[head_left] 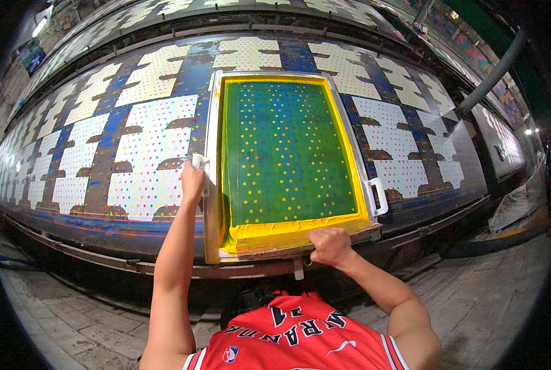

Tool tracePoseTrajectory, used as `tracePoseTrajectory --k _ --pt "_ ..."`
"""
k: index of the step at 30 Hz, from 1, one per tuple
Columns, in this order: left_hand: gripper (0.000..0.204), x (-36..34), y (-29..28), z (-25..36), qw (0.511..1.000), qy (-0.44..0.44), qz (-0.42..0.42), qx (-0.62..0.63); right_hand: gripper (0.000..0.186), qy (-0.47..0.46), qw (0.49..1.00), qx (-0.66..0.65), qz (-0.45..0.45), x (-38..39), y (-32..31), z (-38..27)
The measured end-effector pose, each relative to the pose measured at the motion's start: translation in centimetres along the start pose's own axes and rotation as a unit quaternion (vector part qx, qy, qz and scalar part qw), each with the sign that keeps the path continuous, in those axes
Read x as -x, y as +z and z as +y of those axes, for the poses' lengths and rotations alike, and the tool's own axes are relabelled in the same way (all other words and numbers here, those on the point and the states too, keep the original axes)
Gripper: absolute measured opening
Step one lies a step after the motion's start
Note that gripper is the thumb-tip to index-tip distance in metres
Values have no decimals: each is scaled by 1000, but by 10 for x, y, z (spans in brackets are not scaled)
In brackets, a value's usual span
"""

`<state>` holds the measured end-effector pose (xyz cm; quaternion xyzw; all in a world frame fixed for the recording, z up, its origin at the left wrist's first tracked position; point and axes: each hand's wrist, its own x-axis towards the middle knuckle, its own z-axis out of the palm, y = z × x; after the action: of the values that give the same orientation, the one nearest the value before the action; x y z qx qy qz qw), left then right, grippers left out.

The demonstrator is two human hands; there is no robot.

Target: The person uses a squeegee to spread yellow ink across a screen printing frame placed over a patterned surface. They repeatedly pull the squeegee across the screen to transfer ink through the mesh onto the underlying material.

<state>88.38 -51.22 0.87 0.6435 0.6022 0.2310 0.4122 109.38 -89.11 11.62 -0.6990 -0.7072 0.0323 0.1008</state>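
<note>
Long printing desk (183, 80) stretches away beyond both hands, covered w/ white cloth pieces (146, 179) already dotted in colours. Screen frame (211, 154) lies on one piece, between the hands; yellow ink pooled at its near edge, so this print seems not finished. Left hand (193, 182) closed on frame's left side handle (199, 161). Right hand (329, 245) fisted on the wooden squeegee (300, 245) at near edge.

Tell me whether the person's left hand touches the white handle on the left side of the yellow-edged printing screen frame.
Touching. The head view shows the left hand closed around the white handle on the frame.
</note>
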Motion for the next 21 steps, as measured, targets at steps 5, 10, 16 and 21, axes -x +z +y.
tracePoseTrajectory --k 5,10,16,21 --pt "35 -4 5 -10 1000 10 4 28 13 -12 997 20 74 -33 23 24" --pt "34 5 6 -8 999 7 33 13 15 -12 997 46 65 -102 36 72" --pt "29 15 1 0 999 6 38 -18 15 3 996 76 45 -209 45 141" --pt "24 16 3 -3 997 -8 46 -57 16 13 992 107 63 -300 58 201"
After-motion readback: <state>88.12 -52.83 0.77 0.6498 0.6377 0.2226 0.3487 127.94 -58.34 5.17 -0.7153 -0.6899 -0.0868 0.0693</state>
